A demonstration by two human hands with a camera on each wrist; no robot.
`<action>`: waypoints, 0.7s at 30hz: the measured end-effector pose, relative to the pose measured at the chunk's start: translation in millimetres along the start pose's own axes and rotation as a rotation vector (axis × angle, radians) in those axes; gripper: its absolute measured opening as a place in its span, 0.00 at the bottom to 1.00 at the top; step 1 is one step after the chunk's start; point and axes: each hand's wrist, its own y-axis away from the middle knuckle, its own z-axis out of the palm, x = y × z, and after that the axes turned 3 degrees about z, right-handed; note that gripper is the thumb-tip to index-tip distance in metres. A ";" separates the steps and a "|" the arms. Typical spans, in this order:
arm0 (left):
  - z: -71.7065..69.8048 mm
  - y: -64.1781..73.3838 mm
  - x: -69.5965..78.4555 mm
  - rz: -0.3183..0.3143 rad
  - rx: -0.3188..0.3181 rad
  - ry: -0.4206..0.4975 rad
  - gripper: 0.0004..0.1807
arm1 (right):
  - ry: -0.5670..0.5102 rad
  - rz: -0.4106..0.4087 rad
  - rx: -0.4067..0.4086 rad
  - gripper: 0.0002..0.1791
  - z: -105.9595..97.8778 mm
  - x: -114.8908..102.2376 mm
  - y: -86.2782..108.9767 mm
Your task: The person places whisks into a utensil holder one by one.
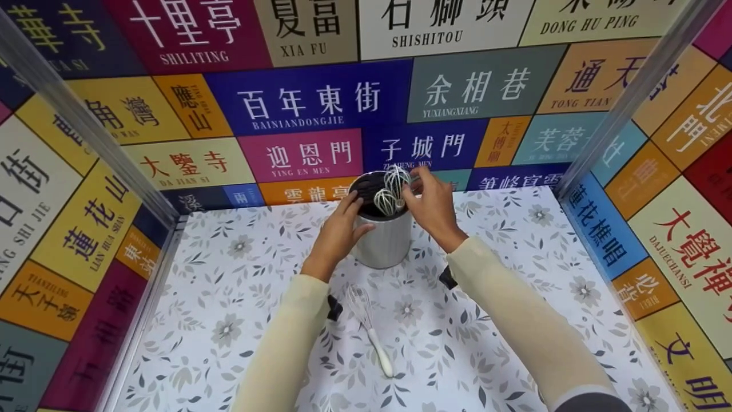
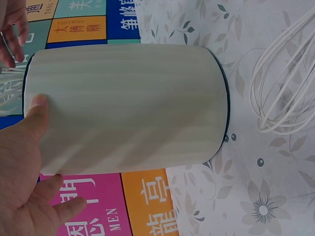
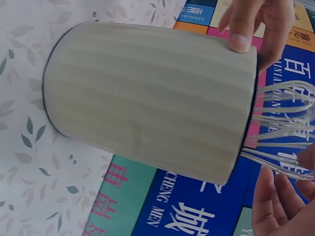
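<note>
Left hand [image 1: 337, 233] grips the utensil canister [image 1: 383, 246], right hand [image 1: 434, 207] seemingly pinches a balloon whisk [image 1: 396, 179], wires up, long axis near-vertical!

In the utensil canister [image 1: 382, 243], two whisks [image 1: 396, 178]; to its left and right, left hand [image 1: 336, 234] and right hand [image 1: 436, 207]; before it, third whisk [image 1: 372, 335] on the table [image 1: 269, 303]; behind, wall [image 1: 313, 109].

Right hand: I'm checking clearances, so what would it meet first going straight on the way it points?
Most likely the upper whisk, standing in the canister: the right hand appears to pinch its wires, though depth leaves the exact contact unclear.
</note>
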 end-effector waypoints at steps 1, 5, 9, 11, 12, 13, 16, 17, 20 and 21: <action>0.0 0.0 0.0 0.001 0.001 -0.001 0.39 | 0.009 0.003 -0.004 0.11 0.6 2.0 0.6; -0.2 -0.2 -0.3 0.011 0.008 -0.002 0.39 | 0.018 0.030 -0.018 0.11 1.7 9.3 2.8; -0.3 0.0 -0.6 0.022 0.015 -0.003 0.39 | -0.016 0.062 -0.039 0.13 0.0 13.6 6.1; -0.4 -0.1 -0.6 0.026 0.020 -0.001 0.39 | -0.035 0.081 -0.054 0.14 -1.6 14.1 8.4; -0.5 -0.1 -0.6 0.028 0.020 -0.002 0.38 | -0.043 0.092 -0.062 0.15 -2.6 14.0 9.9; -0.5 -0.2 -0.6 0.029 0.022 -0.002 0.38 | -0.049 0.105 -0.068 0.17 -3.7 13.6 11.7; -0.4 -0.3 -0.9 0.032 0.024 -0.003 0.38 | -0.068 0.138 -0.062 0.20 -6.7 11.5 18.7; -0.2 -0.2 -1.1 0.033 0.025 -0.005 0.38 | -0.081 0.141 -0.050 0.21 -7.2 10.9 21.8; 0.4 0.1 -1.9 0.037 0.033 -0.009 0.38 | -0.124 0.133 0.003 0.22 -6.1 8.5 34.6; 0.6 0.3 -2.1 0.036 0.035 -0.010 0.38 | -0.142 0.127 0.015 0.22 -4.6 7.9 40.4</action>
